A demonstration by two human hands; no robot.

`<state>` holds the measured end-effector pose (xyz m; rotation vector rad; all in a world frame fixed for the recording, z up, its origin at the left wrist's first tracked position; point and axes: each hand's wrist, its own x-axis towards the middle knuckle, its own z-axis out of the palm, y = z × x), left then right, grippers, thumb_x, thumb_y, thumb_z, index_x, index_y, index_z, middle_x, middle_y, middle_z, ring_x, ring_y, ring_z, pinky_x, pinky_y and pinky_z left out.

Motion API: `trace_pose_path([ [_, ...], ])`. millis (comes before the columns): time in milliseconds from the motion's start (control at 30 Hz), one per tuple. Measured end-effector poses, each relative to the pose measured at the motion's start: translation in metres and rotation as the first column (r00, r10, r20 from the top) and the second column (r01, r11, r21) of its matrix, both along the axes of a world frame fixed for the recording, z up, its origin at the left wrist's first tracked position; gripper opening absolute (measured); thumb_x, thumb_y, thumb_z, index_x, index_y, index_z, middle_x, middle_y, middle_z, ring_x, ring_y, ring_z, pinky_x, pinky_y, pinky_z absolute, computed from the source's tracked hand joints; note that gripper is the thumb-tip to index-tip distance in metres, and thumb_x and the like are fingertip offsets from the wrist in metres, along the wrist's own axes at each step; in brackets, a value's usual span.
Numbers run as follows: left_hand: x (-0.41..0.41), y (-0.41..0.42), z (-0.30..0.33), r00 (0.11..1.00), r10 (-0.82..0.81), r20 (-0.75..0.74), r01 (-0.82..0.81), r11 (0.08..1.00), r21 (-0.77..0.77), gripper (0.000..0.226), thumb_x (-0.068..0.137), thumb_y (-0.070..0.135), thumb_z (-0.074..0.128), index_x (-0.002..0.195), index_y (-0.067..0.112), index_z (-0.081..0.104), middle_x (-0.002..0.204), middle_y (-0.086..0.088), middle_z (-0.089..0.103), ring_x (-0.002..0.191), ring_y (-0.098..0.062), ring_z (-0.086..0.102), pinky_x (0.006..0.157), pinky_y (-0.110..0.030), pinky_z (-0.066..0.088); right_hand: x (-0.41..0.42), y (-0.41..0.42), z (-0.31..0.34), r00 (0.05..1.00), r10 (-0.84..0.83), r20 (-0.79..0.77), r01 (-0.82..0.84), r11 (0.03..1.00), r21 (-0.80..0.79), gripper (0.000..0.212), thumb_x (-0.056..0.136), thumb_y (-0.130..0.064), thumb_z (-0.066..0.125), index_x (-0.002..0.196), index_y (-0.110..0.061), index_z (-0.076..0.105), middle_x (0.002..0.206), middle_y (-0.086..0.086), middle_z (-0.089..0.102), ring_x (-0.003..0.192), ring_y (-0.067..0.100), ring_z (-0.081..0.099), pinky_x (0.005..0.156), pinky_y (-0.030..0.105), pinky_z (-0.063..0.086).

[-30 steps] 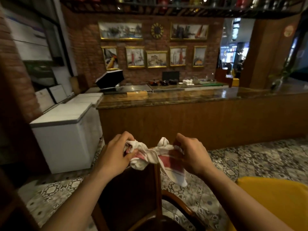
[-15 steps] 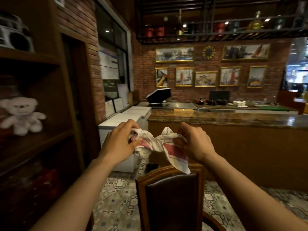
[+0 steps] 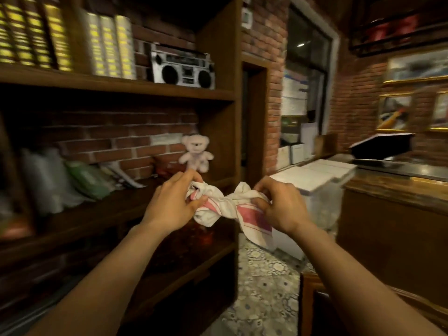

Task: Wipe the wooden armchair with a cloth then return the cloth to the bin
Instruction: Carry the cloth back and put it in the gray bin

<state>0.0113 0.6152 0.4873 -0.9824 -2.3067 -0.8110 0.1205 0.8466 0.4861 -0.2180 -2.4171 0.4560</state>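
Observation:
I hold a crumpled white cloth with red stripes point(image 3: 230, 209) between both hands at chest height. My left hand point(image 3: 169, 207) grips its bunched left end. My right hand point(image 3: 281, 207) pinches its right end, and a loose corner hangs down below. Only the dark wooden top corner of the armchair point(image 3: 312, 301) shows at the bottom right, under my right forearm. No bin is in view.
A dark wooden shelf unit point(image 3: 218, 98) fills the left, holding books, a silver boombox point(image 3: 183, 70), a pink teddy bear point(image 3: 196, 154) and plastic bags. White chest freezers point(image 3: 312, 180) and a wooden bar counter point(image 3: 392, 214) stand to the right. Patterned tile floor point(image 3: 264, 287) runs between them.
The view has swung left from the bar counter to the shelf unit. The armchair slid to the bottom right edge. Both hands kept hold of the cloth.

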Motion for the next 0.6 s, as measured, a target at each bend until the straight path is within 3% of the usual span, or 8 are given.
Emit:
trace_pose_path([
  [333,0.027,-0.245,-0.018,0.899,0.438,-0.002,-0.438,0.898,-0.023,0.032,0.084,0.037,0.078,0.107,0.031,0.055,0.103,0.007,0.064,0.096,-0.02,0.064,0.077,-0.039,0.048,-0.084,-0.217,-0.03,0.888,0.459,0.03,-0.456,0.888,-0.062,0.017,0.086,-0.033,0.072,0.096,-0.035,0.06,0.087,-0.008,0.072,0.082,0.024,0.068,0.072,0.045,0.058],
  [600,0.05,-0.444,-0.055,0.768,0.639,0.043,-0.64,0.768,0.017,0.034,0.082,0.037,0.08,0.104,0.034,0.053,0.103,0.007,0.066,0.093,-0.018,0.064,0.078,-0.04,0.052,-0.116,-0.424,-0.051,0.761,0.648,0.037,-0.647,0.762,-0.036,0.013,0.087,-0.031,0.07,0.096,-0.034,0.062,0.088,-0.008,0.073,0.082,0.025,0.068,0.065,0.039,0.053],
])
